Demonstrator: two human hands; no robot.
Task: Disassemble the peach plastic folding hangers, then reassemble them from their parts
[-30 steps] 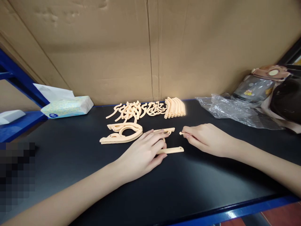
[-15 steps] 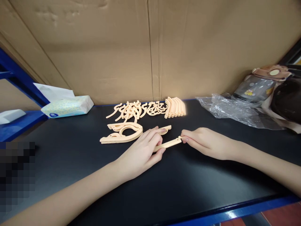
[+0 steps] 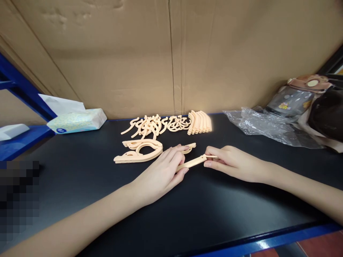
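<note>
My left hand (image 3: 160, 173) is closed round a straight beige folding-hanger arm (image 3: 193, 162), holding it just above the black table. At the arm's right end, my right hand (image 3: 238, 164) pinches a thin beige plastic piece (image 3: 211, 156) between thumb and fingers; its tip meets the arm's holed end. Another beige hanger part (image 3: 192, 146) pokes out beyond my left fingers, its other end hidden by them. Left of that hand lie stacked folding hangers (image 3: 150, 156), with curved arms and a round opening.
Behind are a heap of beige hanger hooks (image 3: 150, 125), a pile of curved pieces (image 3: 178, 123) and a row of hanger arms (image 3: 200, 122). A tissue pack (image 3: 80, 121) stands left; a clear plastic bag (image 3: 257, 123) and a transparent container (image 3: 292, 98) lie right. Cardboard (image 3: 120, 64) closes the back.
My right fingers have shifted and spread slightly at the arm's end, so more of the thin piece shows between them. My left hand stays almost still.
</note>
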